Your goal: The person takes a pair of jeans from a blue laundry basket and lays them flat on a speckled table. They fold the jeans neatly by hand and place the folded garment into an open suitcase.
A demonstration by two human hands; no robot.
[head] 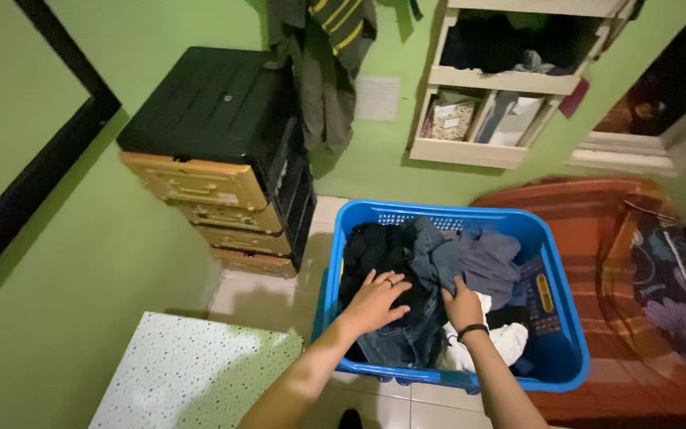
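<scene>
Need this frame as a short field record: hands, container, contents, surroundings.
left hand: flat on dark clothes, fingers spread, ring on one finger
right hand: reaching into the clothes, dark band on wrist; grip hidden
container: blue laundry basket on tiled floor
contents: dark clothes, grey garment, white garment
left of basket: drawer unit, black top, yellow drawers
right of basket: striped orange cloth

Tiled floor point(260, 298), blue laundry basket point(563, 340), plastic drawer unit point(200, 179) on it
</scene>
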